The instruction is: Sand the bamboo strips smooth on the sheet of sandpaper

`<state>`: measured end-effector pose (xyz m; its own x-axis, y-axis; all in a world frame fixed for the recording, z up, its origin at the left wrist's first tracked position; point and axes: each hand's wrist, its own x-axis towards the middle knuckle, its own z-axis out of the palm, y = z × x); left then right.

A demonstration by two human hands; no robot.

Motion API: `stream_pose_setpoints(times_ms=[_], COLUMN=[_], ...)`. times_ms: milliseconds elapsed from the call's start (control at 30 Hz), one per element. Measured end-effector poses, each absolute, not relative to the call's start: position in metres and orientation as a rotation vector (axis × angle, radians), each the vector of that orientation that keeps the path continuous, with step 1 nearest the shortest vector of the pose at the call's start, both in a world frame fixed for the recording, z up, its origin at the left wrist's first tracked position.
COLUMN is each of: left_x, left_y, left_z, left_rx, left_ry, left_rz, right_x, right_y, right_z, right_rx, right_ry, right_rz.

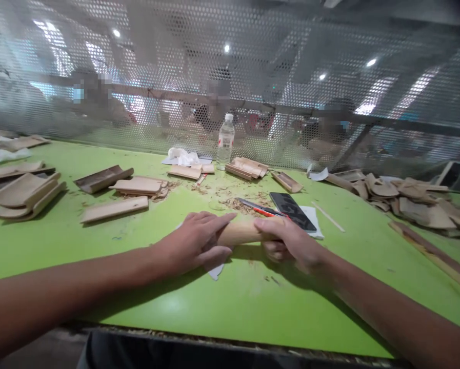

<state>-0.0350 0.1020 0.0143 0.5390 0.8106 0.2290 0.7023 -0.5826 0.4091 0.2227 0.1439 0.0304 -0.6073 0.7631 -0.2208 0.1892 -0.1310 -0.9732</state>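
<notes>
A pale curved wooden piece is held just above the green table, in the middle of the view. My right hand is closed round its right end, with the thumb on top. At the left end, my left hand grips the piece between thumb and fingers, with part of that end hidden. A bit of white paper shows under my left hand. Right behind the piece lie a knife with a dark blade and a red tool, close together.
A black phone rests on white paper behind my right hand. Curved wooden pieces lie at the left, with a larger pile at the right. A water bottle stands by the mesh screen. Shavings are scattered centrally.
</notes>
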Motion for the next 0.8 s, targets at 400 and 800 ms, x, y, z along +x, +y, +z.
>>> stream_pose_setpoints(times_ms=[400, 800], left_x=[-0.031, -0.032], left_y=[0.086, 0.077], left_z=[0.034, 0.044], left_rx=[2.619, 3.017], left_ry=[1.073, 0.915], left_rz=[0.693, 0.917], right_x=[0.222, 0.221], right_y=[0.144, 0.137], right_z=[0.036, 0.030], right_rx=[-1.031, -1.083], right_ry=[-1.321, -1.407], right_rz=[2.173, 2.349])
